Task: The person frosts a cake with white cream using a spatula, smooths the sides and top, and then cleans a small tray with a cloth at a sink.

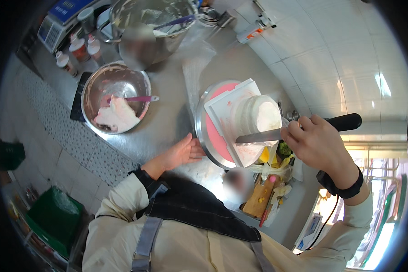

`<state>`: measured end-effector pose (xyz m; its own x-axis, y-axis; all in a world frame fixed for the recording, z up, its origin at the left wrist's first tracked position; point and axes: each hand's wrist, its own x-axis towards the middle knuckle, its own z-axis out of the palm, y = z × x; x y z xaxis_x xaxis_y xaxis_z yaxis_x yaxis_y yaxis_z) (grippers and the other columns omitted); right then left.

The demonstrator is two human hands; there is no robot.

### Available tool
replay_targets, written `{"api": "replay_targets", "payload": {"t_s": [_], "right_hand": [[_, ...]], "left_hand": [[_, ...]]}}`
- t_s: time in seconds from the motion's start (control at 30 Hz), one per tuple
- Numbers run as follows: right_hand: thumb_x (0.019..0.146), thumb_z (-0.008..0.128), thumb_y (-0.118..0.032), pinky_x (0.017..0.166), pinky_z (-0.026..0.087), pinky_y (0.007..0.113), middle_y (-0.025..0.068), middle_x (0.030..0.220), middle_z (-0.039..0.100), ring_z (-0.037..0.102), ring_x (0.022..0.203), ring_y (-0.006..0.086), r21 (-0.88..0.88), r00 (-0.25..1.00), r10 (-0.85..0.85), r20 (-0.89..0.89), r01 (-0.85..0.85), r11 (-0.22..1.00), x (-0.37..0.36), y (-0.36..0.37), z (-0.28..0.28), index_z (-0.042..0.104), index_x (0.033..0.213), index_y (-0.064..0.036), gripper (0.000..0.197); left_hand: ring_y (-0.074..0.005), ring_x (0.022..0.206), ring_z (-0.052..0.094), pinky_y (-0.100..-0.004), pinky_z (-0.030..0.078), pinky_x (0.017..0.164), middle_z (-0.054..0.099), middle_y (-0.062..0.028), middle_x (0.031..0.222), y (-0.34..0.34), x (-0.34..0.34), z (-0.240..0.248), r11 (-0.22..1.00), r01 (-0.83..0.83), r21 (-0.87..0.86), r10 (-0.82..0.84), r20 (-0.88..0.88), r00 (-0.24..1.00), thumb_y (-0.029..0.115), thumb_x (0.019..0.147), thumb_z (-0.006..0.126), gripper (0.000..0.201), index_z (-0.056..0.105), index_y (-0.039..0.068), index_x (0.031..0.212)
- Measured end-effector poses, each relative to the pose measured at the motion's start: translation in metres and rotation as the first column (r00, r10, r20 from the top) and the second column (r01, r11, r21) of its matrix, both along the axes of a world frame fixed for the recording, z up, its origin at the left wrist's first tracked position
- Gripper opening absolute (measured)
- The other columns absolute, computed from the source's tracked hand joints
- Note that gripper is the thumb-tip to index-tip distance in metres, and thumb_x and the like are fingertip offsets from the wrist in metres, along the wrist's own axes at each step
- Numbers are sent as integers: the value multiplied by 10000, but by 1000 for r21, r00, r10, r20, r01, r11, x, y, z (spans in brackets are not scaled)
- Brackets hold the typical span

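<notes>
A tall round cake (260, 114) coated in white cream stands on a white square board (220, 103). The board rests on a turntable (216, 140) with a pink top and a metal rim. My right hand (315, 139) grips a long palette knife (263, 136) with a black handle, fingers closed around it. Its metal blade lies across the near side of the cake, low down by the board. At the turntable's left rim is my left hand (184, 153), holding nothing, fingers stretched out; whether they touch the rim I cannot tell.
On the steel counter (172, 99), left of the turntable, sits a metal bowl (87, 99) of pale pink cream with a purple-handled spatula (143, 98). Behind are a larger bowl (170, 47), several bottles (78, 48) and a scale (54, 31). A wooden board (257, 199) lies nearer right; tiled wall beyond.
</notes>
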<state>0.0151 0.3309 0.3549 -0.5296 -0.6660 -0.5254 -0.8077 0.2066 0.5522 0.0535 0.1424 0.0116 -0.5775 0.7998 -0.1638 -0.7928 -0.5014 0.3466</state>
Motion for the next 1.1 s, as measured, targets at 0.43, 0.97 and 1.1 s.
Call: {"api": "replay_targets", "payload": {"t_s": [0.43,0.97,1.1], "right_hand": [[771,497,56,631,475,321,79,827,626,617,723,264,-881,638,-748,182,444,165,80,160,-40,627,1020,-71,308],[812,513,38,616,462,298,96,793,612,588,695,275,-895,666,-679,309,445,29,51,178,-125,608,996,-31,218],[757,518,28,618,478,316,72,806,634,608,716,270,-882,693,-650,312,466,73,47,168,-122,622,993,-62,273]], "left_hand": [[-235,1012,564,-389,412,945,580,-127,1072,-6,-21,10,950,-293,-110,293,-18,956,430,964,329,456,458,40,1161],[-335,1155,494,-445,301,1055,526,-207,1192,-4,11,13,992,-23,-121,8,-123,992,483,964,233,597,369,-16,1263],[-317,1163,490,-424,314,1049,542,-163,1166,0,9,27,988,-35,-153,18,-113,993,471,970,232,554,409,12,1225]]}}
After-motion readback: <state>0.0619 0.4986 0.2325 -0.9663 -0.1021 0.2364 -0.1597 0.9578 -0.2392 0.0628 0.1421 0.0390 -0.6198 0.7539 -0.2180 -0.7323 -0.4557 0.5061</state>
